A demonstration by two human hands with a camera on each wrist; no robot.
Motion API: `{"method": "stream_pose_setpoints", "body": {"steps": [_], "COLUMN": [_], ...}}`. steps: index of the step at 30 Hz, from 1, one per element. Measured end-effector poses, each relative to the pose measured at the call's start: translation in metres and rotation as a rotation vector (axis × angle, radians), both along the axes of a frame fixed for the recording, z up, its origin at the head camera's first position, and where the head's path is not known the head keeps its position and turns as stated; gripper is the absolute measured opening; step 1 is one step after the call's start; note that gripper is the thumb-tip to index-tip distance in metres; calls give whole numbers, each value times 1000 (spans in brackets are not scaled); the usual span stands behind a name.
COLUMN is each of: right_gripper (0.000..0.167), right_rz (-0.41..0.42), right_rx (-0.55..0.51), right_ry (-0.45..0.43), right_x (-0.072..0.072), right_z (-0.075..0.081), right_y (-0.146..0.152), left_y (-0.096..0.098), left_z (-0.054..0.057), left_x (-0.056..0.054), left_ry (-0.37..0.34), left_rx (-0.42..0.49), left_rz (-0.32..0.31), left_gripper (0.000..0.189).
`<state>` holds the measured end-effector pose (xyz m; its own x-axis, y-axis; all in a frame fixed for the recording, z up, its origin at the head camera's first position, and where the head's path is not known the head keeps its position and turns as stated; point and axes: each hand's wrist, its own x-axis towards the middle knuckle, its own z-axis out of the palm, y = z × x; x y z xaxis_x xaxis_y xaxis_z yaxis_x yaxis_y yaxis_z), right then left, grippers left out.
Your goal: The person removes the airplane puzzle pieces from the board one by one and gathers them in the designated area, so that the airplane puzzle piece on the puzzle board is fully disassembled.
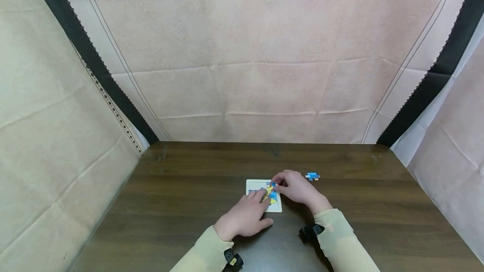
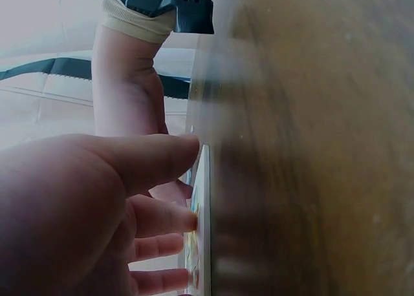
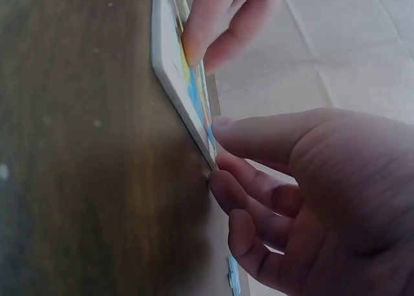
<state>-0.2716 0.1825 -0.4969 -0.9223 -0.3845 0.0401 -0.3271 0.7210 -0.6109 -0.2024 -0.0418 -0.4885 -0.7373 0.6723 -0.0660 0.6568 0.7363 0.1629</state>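
Table (image 1: 189, 196) looked like dk wood, grain showing, smooth, w/ semi-gloss sheen betw. the sleeves (image 1: 342, 238), which were soft matt cloth. Puzzle (image 1: 277, 207) had a smooth white rim, matt, card or plastic, couldn't tell; loose pc (image 1: 312, 176) had a printed blue face. Sheets (image 1: 264, 45) were matt, cloth-like, creased & wrinkled; strips (image 1: 88, 62) matt blk, fabric-like. Wrist cam (image 1: 307, 234) was blk plastic, approx. smooth.

Place: it looked like a cloth-walled booth (image 1: 264, 32); what building held it could not be told.
Walls: pale, creased fabric sheets (image 1: 64, 116) rose behind and on both sides.
Corners: black strips (image 1: 88, 58) ran down the seams.
Furniture: a dark wood-grain tabletop (image 1: 189, 171) stood between them.
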Motion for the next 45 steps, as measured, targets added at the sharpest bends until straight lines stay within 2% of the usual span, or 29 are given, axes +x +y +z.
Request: {"method": "stream_pose_setpoints", "body": {"steps": [3,5,11,14,20,29,45], "right_gripper": [16,17,16,15,16,17,16], "right_rz": [2,2,14,35,52,63,16], "right_rx": [15,28,58,65,90,109,131], "right_ry": [15,27,59,77,109,125,89], "right_x": [1,1,3,3,3,2,6], "right_z": [0,-1,-1,-1,-1,-2,1], "right_y": [0,-1,-1,0,-1,0,-4], "left_y": [2,4,7,7,8,6,7], "left_z": [0,0,2,3,4,3,3], "left_x": [1,1,3,4,5,5,4], "left_ry": [32,29,-67,-84,-52,-25,-59], "left_rx": [1,7,44,38,-12,-18,-12], "left_rz": [-17,-18,11,9,-22,-44,-35], "left_gripper": [61,61,64,68,71,70,72]}}
